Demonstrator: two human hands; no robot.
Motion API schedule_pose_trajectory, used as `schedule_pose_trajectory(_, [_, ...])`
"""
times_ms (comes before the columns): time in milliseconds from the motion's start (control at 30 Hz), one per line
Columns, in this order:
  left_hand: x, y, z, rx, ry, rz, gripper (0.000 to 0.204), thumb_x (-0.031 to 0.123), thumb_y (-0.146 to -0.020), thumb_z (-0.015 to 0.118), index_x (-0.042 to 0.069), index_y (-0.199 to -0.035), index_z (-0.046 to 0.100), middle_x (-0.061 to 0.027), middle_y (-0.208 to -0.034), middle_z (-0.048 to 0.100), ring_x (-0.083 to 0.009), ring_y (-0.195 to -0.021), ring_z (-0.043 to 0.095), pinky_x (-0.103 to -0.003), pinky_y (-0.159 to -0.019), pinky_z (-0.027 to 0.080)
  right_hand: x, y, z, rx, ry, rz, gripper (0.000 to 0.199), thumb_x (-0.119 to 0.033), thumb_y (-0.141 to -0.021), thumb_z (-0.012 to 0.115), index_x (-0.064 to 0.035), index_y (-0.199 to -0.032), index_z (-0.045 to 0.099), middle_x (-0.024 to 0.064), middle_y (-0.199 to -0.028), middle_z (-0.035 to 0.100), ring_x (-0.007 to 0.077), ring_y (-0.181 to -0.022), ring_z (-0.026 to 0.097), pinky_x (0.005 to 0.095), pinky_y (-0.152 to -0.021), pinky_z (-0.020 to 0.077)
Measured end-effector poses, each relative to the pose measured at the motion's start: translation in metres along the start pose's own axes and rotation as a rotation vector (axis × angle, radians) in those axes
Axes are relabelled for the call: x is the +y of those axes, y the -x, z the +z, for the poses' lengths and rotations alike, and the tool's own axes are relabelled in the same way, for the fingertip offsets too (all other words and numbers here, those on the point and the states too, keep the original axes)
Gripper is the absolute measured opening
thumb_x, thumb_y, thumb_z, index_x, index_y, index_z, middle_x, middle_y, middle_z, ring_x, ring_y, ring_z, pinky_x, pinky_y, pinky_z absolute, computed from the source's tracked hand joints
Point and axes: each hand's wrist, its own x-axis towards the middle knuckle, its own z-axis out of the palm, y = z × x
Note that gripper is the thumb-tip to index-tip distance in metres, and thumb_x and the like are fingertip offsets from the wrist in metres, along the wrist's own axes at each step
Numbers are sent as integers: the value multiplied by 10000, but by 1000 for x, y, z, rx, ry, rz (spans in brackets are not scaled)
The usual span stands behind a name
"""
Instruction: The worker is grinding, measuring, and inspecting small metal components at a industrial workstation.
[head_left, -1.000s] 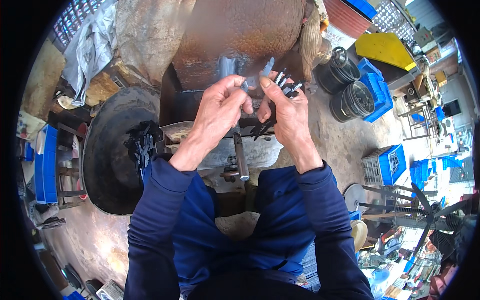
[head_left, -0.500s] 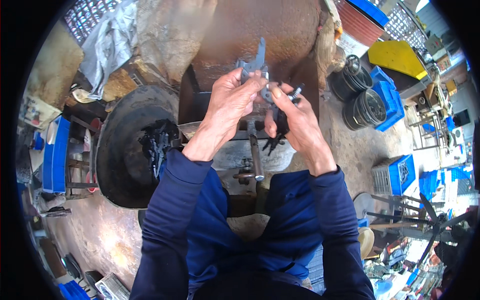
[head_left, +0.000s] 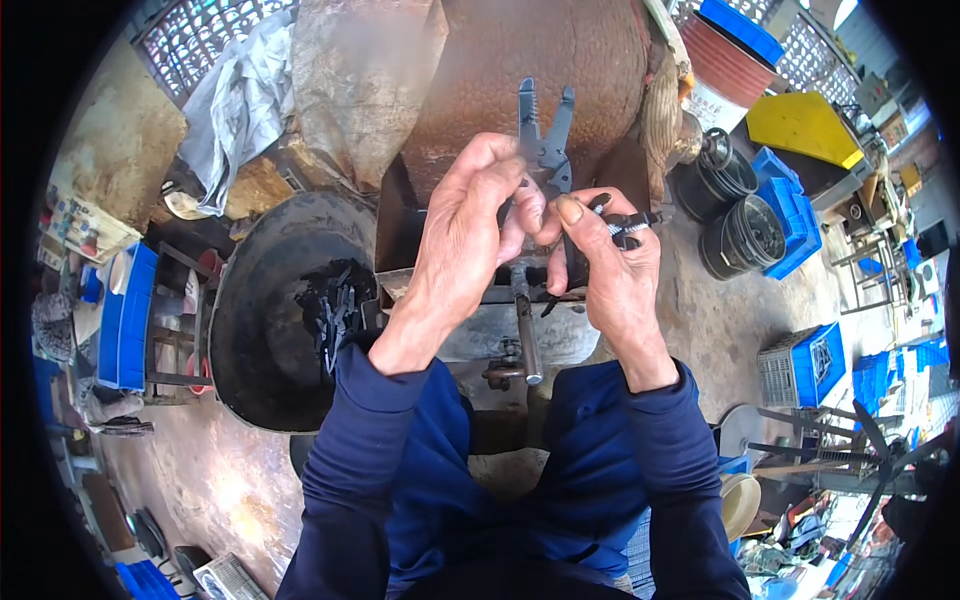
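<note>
Steel-grey pliers (head_left: pixel 555 150), with one toothed jaw and one smoother jaw spread apart, point away from me above the metal box. My left hand (head_left: pixel 465 225) is closed on them, its fingers and thumb pinching near the pivot. At their lower side my right hand (head_left: pixel 618 270) is closed too, thumb and forefinger pinching close to the joint. Tucked in that same hand are small dark parts with a coil spring (head_left: pixel 630 231); the fingers hide most of them. Black pliers pieces (head_left: pixel 338 315) lie heaped in the wide black tub (head_left: pixel 265 370) at my left.
A metal rod (head_left: pixel 529 345) sticks out toward me between my knees, below the brown metal box. Black buckets (head_left: pixel 740 237) and blue crates (head_left: pixel 792 235) stand on the right. A fan (head_left: pixel 865 455) is at the lower right. A blue bin (head_left: pixel 127 315) sits at far left.
The pliers' jaws have spread, so both now show where one stood out before. My right hand has turned, bringing the spring and dark parts up beside its fingers. The whole view has shifted slightly.
</note>
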Motion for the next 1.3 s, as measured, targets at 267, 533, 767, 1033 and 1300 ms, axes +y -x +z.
schedule_pose_trajectory(267, [-3, 4, 11, 64, 24, 139, 164, 198, -1027, 539, 40, -1040, 585, -58, -775, 594, -51, -461, 385, -200, -404, 275, -10, 9, 4, 34, 159, 20, 226, -228, -993, 620, -2, -999, 607, 85, -791, 662, 127, -558, 593, 242, -533, 479])
schedule_pose_trajectory(533, [-3, 8, 18, 46, 58, 160, 177, 209, -1015, 580, 34, -1029, 601, -56, -769, 611, -52, -457, 406, -202, -395, 281, -13, 13, -1, 33, 207, -38, 229, -244, -990, 630, -16, -992, 628, 64, -756, 661, 110, -608, 602, 236, -569, 472])
schedule_pose_trajectory(767, [-7, 9, 21, 9, 73, 195, 157, 169, -1017, 578, 14, -1034, 602, -29, -791, 607, -20, -469, 428, -179, -412, 333, -15, 14, -1, 57, 251, -41, 235, -256, -981, 649, -22, -974, 636, 43, -714, 652, 96, -586, 593, 228, -555, 462])
schedule_pose_trajectory(1033, [-11, 8, 24, 40, 27, 276, 167, 192, -1008, 595, 25, -1008, 606, -26, -769, 606, -41, -455, 402, -199, -398, 271, -11, 15, -3, 33, 290, -80, 194, -207, -978, 652, -16, -949, 638, 47, -711, 655, 86, -599, 594, 224, -547, 468])
schedule_pose_trajectory(1300, [-7, 10, 23, 40, 98, 247, 114, 135, -1001, 602, 24, -975, 605, -17, -741, 599, -13, -460, 416, -179, -401, 309, -12, 18, 1, 18, 295, -109, 189, -189, -983, 644, -2, -967, 629, 60, -729, 661, 84, -611, 598, 224, -561, 487])
